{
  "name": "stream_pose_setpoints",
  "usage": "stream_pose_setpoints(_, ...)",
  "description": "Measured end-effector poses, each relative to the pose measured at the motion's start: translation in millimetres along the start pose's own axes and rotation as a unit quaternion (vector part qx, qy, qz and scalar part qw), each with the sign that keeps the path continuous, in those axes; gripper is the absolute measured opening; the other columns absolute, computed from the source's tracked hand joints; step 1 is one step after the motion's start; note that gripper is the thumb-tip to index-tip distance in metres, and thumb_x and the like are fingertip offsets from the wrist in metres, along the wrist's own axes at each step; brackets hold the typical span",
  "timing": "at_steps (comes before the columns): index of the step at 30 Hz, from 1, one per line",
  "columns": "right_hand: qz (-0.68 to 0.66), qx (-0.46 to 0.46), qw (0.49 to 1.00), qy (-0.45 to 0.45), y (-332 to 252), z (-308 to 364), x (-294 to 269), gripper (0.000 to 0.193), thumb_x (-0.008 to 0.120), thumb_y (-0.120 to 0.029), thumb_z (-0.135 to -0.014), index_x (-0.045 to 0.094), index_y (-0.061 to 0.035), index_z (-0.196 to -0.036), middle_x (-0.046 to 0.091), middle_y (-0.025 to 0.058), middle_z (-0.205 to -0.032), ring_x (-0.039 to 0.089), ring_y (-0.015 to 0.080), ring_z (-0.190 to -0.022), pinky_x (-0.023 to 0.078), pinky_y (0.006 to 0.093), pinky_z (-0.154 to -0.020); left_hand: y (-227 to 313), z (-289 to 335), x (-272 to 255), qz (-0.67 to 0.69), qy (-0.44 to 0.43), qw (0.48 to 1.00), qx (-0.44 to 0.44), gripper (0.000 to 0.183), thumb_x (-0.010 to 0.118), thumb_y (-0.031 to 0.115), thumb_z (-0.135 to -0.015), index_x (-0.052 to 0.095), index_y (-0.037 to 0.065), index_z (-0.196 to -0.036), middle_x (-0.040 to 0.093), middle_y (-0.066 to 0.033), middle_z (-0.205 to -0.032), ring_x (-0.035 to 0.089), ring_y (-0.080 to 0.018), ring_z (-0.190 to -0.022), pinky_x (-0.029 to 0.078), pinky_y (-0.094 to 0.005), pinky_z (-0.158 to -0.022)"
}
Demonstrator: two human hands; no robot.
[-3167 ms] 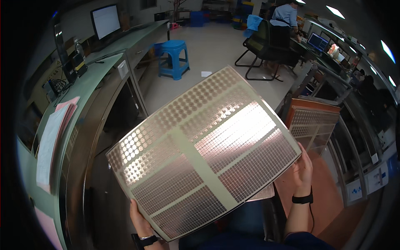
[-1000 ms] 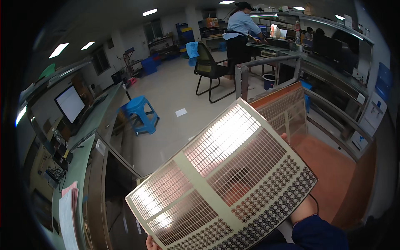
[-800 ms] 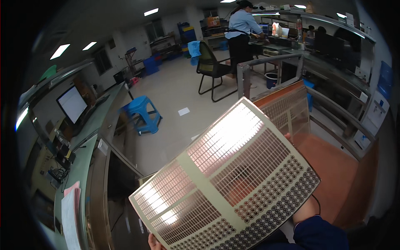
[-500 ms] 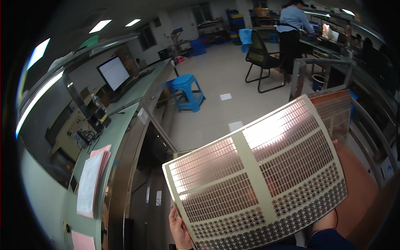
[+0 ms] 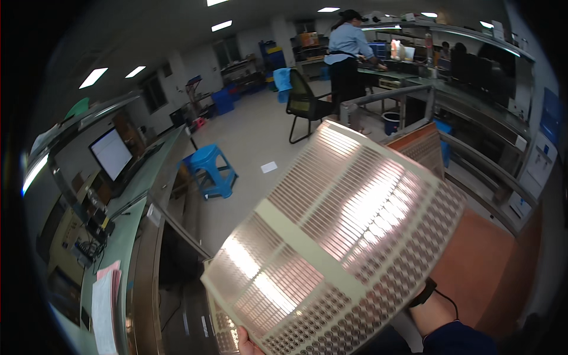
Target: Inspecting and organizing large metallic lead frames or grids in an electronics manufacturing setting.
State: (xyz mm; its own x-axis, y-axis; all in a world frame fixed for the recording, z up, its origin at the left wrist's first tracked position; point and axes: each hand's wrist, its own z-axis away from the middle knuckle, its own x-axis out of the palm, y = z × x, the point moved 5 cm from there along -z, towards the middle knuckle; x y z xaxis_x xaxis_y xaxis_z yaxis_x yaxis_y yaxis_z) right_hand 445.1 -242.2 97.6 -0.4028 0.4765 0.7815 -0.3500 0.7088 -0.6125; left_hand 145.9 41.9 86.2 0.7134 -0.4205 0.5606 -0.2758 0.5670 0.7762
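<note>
A large thin circuit board panel [image 5: 313, 241] is held up in front of me, tilted and slightly bowed. Copper-coloured grids cover it, with pale strips between them and rows of small rings along its near edge. My left hand [image 5: 248, 344] grips the lower left edge, with only a thumb and part of the hand showing. Behind the panel's right side, my right hand supports it. The panel covers its fingers; the wrist and forearm [image 5: 436, 319] show, with a black band and cord. Part of another patterned panel [image 5: 226, 332] shows behind the lower left corner.
On the left bench [image 5: 133, 222] are a monitor [image 5: 110, 155] and papers [image 5: 105, 313]. A blue stool [image 5: 212, 171] stands beyond. To the right, a metal frame [image 5: 387, 97] stands by another patterned panel [image 5: 423, 151] and a brown board [image 5: 482, 254]. A person [image 5: 348, 50] works farther back.
The panel has turned and tilted, its right far corner swinging leftward, and bright reflections have shifted across it. My view has turned right, so the room appears farther left.
</note>
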Motion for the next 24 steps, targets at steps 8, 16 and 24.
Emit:
stream_pose_setpoints(8, -0.043, 0.003, 0.992, -0.115, 11.3, 64.8, 96.2, 0.068, 0.049, -0.033, -0.093, 0.013, -0.0102, -0.145, 0.035, 0.0106, -0.141, 0.036, 0.0268, -0.129, 0.032, 0.0432, -0.104, -14.7, -5.4, 75.2, 0.299, -0.324, 0.897, -0.034, 0.047, 0.049, 0.025, -0.094, 0.039, 0.001, -0.133, 0.044, -0.0142, -0.135, 0.044, -0.0289, -0.122, 0.035, -0.0424, -0.105)
stream_pose_setpoints(16, 0.044, -0.202, 0.978, 0.031, -92.0, 67.3, 25.0, 0.042, 0.046, -0.008, -0.092, 0.037, -0.0044, -0.133, 0.054, 0.0094, -0.121, 0.054, 0.0201, -0.109, 0.044, 0.0367, -0.093, -48.0, 9.7, 107.4, 0.012, -0.283, 0.959, 0.002, 0.040, 0.052, 0.016, -0.093, 0.044, 0.005, -0.131, 0.056, -0.0102, -0.122, 0.056, -0.0200, -0.107, 0.050, -0.0363, -0.087)
stream_pose_setpoints(24, 0.190, -0.348, 0.896, 0.199, -223.7, 158.7, -63.0, 0.039, 0.041, -0.014, -0.095, 0.039, -0.0013, -0.131, 0.056, 0.0112, -0.119, 0.059, 0.0189, -0.102, 0.048, 0.0317, -0.087, -61.0, 5.2, 67.1, -0.088, -0.164, 0.979, -0.087, 0.031, 0.052, 0.014, -0.093, 0.051, 0.002, -0.121, 0.061, -0.0123, -0.109, 0.060, -0.0212, -0.097, 0.051, -0.0343, -0.083)
